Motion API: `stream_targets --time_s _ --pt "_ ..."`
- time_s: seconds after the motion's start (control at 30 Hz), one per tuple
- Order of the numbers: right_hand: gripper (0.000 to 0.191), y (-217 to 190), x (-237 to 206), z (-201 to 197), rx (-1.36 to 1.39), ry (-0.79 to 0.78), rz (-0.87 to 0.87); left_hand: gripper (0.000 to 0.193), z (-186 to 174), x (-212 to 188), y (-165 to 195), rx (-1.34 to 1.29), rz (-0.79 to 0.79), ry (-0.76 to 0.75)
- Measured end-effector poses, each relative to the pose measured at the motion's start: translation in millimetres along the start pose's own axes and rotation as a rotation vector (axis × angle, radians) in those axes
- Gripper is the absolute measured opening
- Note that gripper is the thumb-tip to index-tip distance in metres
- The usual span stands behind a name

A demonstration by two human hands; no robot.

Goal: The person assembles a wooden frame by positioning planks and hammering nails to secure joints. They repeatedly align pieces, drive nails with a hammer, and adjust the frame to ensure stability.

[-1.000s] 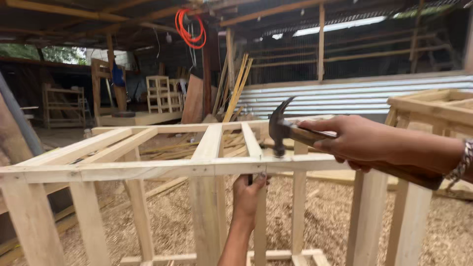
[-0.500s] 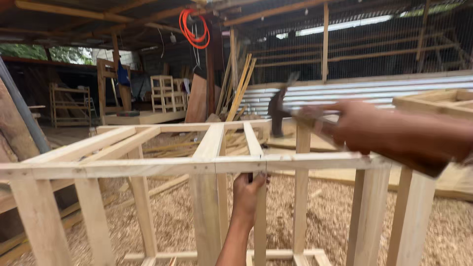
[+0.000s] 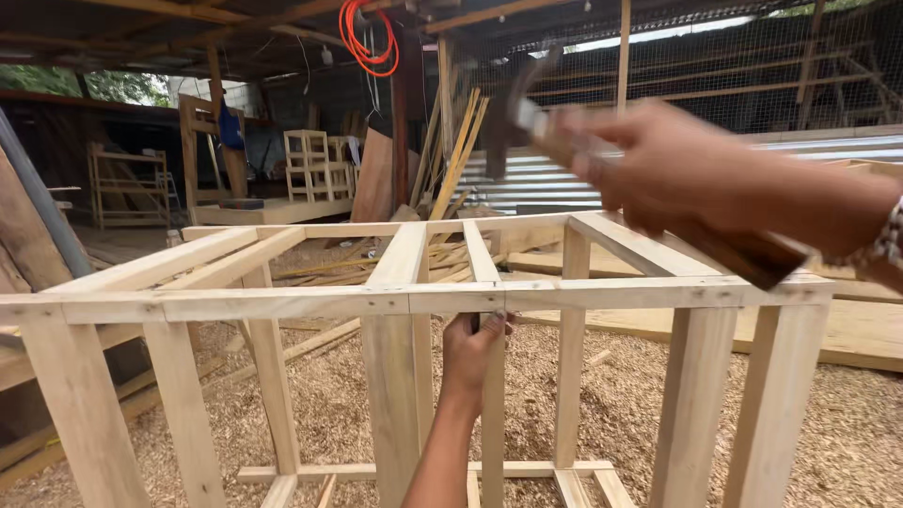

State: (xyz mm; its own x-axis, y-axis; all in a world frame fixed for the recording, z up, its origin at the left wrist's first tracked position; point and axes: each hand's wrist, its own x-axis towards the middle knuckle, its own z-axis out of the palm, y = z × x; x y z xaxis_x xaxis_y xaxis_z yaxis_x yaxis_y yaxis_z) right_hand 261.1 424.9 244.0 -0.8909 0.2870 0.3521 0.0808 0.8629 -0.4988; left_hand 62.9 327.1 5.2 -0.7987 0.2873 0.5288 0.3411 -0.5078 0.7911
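Hammer (image 3: 555,118), blurred, sits at upper centre-right of the frame, gripped by the right hand (image 3: 691,174) around its wooden handle. Left hand (image 3: 473,346), low centre, wraps an upright slat (image 3: 492,404) beneath the wooden frame (image 3: 282,303), over sawdust (image 3: 847,433).

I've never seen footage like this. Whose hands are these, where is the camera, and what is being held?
The camera sits on a person's head and looks down at their own two bare hands; there is no machine. The right hand is raised and grips a hammer, blurred by motion. The left hand reaches up from below and grips an upright slat just under the top rail of an open wooden frame. The frame stands on a floor of wood shavings. Behind are leaning planks, a corrugated metal sheet and an orange coiled cable.
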Motion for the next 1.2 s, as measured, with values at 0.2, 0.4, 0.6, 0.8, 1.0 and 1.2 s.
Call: stream_targets --time_s 0.2,0.4,0.6,0.8,1.0,1.2 --pt "0.054 26.2 -2.3 42.4 -0.219 -0.128 0.131 0.028 -1.5 0.9 -4.7 0.012 0.023 -0.017" --pt "0.050 41.1 12.8 10.7 -0.103 -0.086 0.265 0.026 -3.8 -3.7 -0.9 0.039 -0.009 -0.013" --pt "0.066 13.4 17.1 16.2 -0.273 0.147 -0.071 0.013 -8.9 -17.0 -20.7 0.223 -0.220 -0.037" --pt "0.055 29.1 12.6 33.4 -0.201 -0.244 0.228 0.009 -5.0 -14.1 -23.7 0.285 -0.174 0.029" --pt "0.058 -22.8 -6.0 1.3 0.022 0.282 -0.111 0.010 -1.4 -16.6 -21.0 0.242 -0.158 0.037" --pt "0.059 0.2 -20.2 42.3 -0.266 -0.199 0.175 0.009 0.1 -14.7 -15.5 0.233 -0.183 0.042"
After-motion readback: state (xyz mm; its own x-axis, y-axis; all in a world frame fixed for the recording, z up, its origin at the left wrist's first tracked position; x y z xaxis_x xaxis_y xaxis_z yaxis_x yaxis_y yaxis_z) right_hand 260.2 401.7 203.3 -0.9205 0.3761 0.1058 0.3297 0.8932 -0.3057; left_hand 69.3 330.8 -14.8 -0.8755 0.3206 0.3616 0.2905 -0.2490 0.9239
